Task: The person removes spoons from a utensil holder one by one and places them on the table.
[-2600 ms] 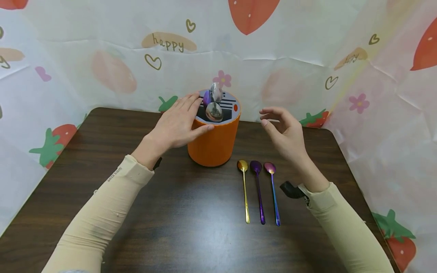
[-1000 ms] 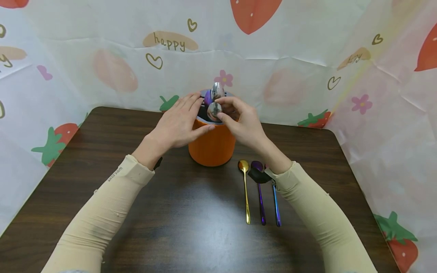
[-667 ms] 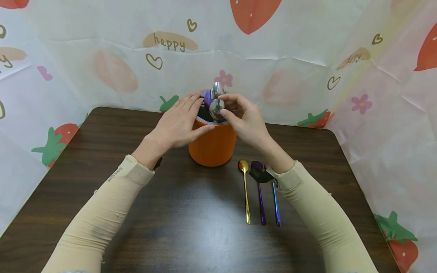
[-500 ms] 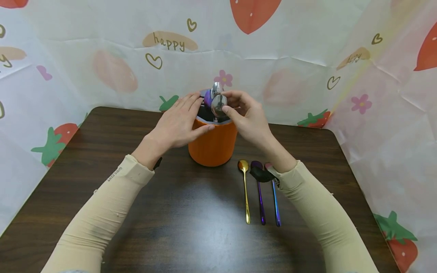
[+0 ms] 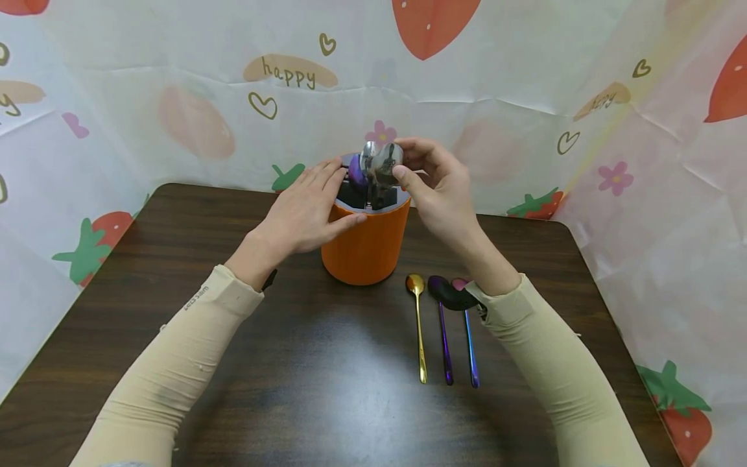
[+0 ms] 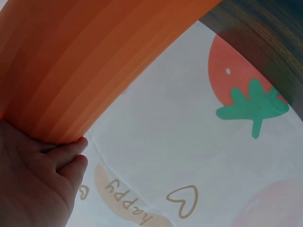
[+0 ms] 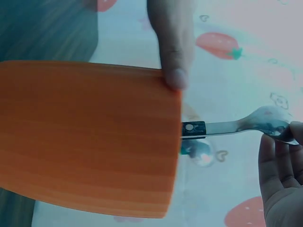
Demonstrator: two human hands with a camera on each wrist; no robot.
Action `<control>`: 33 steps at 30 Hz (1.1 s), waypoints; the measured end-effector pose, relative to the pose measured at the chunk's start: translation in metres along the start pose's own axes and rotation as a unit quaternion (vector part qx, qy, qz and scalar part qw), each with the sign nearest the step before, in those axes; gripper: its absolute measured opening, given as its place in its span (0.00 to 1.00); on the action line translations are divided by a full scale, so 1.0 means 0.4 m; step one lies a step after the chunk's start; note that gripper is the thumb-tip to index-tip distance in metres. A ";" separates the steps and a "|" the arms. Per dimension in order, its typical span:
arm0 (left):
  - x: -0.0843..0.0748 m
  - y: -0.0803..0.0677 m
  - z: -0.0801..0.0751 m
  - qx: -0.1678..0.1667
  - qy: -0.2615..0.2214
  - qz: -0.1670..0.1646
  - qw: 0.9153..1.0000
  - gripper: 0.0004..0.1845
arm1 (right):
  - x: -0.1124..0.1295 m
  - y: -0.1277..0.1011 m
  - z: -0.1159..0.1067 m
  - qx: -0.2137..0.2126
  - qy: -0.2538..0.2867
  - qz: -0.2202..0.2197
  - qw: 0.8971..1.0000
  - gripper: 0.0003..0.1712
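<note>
The person's right hand [image 5: 443,188] pinches the silver bowl of a spoon [image 7: 265,124] between thumb and fingers. In the right wrist view the spoon's neck and a dark riveted part of its handle show above the orange utensil holder [image 5: 364,250]; the lower end is hidden inside. The left hand [image 5: 303,211] rests on the holder's left rim, fingers straight and thumb along the front edge. Behind the pinched spoon, another silver spoon [image 5: 366,155] and a purple spoon [image 5: 356,172] stand in the grey slotted top.
Right of the holder, a gold spoon [image 5: 420,331], a purple spoon [image 5: 445,344] and a pink-blue spoon [image 5: 471,350] lie side by side on the dark wooden table [image 5: 292,389]. The black right wrist camera [image 5: 455,297] hangs over two of them. A printed cloth [image 5: 198,58] stands behind.
The right hand has come in from the right, taken the front spoon by its bowl and drawn it upward and to the right. The left hand stays on the rim.
</note>
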State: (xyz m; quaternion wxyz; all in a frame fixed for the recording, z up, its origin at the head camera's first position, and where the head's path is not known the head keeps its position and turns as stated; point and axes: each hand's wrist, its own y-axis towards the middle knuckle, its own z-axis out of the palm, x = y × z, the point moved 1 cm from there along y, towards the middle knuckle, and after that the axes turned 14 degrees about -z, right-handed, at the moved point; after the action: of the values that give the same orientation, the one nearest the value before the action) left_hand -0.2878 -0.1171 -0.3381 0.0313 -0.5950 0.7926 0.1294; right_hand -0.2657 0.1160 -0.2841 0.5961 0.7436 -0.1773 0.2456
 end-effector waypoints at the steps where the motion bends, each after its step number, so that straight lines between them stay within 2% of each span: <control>1: 0.000 0.000 0.000 0.000 0.000 -0.001 1.000 0.54 | 0.004 0.002 -0.002 -0.003 0.002 -0.006 1.000 0.18; 16: 0.000 -0.001 0.001 0.008 0.000 -0.006 1.000 0.55 | 0.083 0.036 -0.039 -0.040 0.011 -0.102 0.994 0.17; 27: -0.001 0.002 0.001 0.007 0.003 -0.004 1.000 0.54 | 0.147 0.045 -0.076 -0.106 0.056 -0.109 0.987 0.17; 33: -0.002 0.002 -0.001 0.006 0.002 -0.005 1.000 0.54 | 0.168 0.042 -0.113 -0.139 0.055 -0.122 0.981 0.17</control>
State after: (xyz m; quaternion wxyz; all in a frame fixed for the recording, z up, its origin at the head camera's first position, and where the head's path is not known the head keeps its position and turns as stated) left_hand -0.2883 -0.1164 -0.3376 0.0340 -0.5994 0.7902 0.1230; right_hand -0.2272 0.1583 -0.2245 0.7279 0.6549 -0.0848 0.1847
